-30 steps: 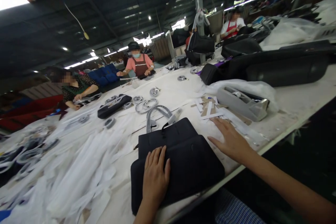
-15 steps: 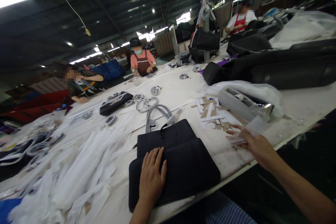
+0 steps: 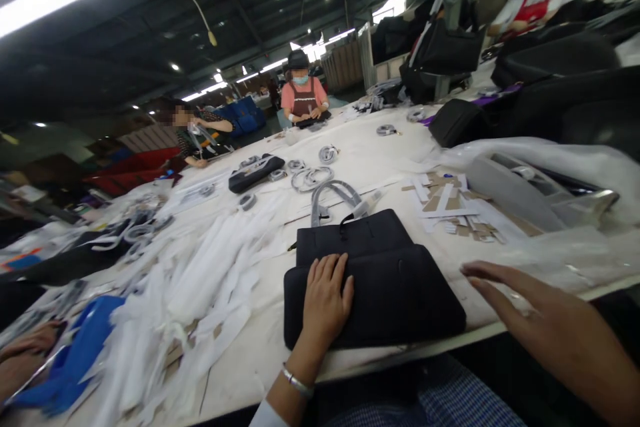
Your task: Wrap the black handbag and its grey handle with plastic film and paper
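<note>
A black handbag (image 3: 390,300) lies flat at the table's front edge. Its looped handle (image 3: 340,188), wrapped in clear plastic, stretches out behind it. My left hand (image 3: 327,300) rests flat on the bag's left part, fingers extended and holding nothing. To the right of the bag, my right hand (image 3: 535,317) hovers near the table edge with thumb and fingers apart; I see nothing in its grasp. Thin clear plastic (image 3: 555,257) spreads over the table just beyond that hand.
Paper and card scraps (image 3: 453,207) lie behind my right hand, beside a grey tape dispenser (image 3: 530,187). White foam sheets (image 3: 210,280) pile up on the left. Coiled straps (image 3: 313,178) and a small black bag (image 3: 256,173) sit farther back. Another person's hand (image 3: 30,347) is at far left; co-workers sit beyond.
My right hand has let go of the translucent plastic sheet and come nearer, its fingers now apart. My left hand stays on the bag. The view has turned left.
</note>
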Available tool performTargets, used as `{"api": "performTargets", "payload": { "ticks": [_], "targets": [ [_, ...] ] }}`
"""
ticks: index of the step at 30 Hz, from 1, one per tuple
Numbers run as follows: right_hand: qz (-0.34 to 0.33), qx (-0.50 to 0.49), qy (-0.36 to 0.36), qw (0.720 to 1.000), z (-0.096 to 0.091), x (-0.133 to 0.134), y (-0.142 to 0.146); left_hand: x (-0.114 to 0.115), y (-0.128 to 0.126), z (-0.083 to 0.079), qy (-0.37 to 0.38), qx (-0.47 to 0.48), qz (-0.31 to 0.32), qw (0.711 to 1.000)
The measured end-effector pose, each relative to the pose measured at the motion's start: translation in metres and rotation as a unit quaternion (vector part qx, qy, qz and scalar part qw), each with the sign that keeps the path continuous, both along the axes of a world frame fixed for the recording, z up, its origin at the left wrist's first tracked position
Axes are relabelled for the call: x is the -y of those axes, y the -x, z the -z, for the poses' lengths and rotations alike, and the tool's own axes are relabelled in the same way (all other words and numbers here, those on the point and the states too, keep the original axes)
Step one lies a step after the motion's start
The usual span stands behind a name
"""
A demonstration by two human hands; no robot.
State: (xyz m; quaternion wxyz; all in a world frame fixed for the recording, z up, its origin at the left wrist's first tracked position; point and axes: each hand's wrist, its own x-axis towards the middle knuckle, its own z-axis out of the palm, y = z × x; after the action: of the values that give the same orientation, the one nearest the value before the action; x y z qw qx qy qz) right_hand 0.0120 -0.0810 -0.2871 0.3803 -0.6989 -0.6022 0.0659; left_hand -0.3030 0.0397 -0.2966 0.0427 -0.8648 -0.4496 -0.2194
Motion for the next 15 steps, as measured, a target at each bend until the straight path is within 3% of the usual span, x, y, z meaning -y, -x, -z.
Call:
{"api": "performTargets", "payload": {
  "ticks": [2,5,8,10,15],
  "targets": [
    [-0.06,0.062,-0.038,0.996,-0.005,-0.035,0.038,0.002,0.0,0.0,0.003,0.02,-0.003,1.0],
    [-0.136,0.145,-0.014,0.98,0.003,-0.081,0.064,0.004,-0.001,0.001,0.01,0.047,-0.002,0.999],
    [-0.204,0.23,0.002,0.952,0.022,-0.103,0.059,-0.002,0.005,-0.001,0.025,0.069,0.019,0.997],
    [-0.212,0.266,-0.026,0.94,0.035,-0.107,0.049,-0.01,0.02,-0.005,0.035,0.084,0.032,0.995],
    [-0.184,0.303,-0.15,0.923,0.069,-0.112,0.029,-0.022,0.078,0.0,0.084,0.191,-0.095,0.973]
  ]
}}
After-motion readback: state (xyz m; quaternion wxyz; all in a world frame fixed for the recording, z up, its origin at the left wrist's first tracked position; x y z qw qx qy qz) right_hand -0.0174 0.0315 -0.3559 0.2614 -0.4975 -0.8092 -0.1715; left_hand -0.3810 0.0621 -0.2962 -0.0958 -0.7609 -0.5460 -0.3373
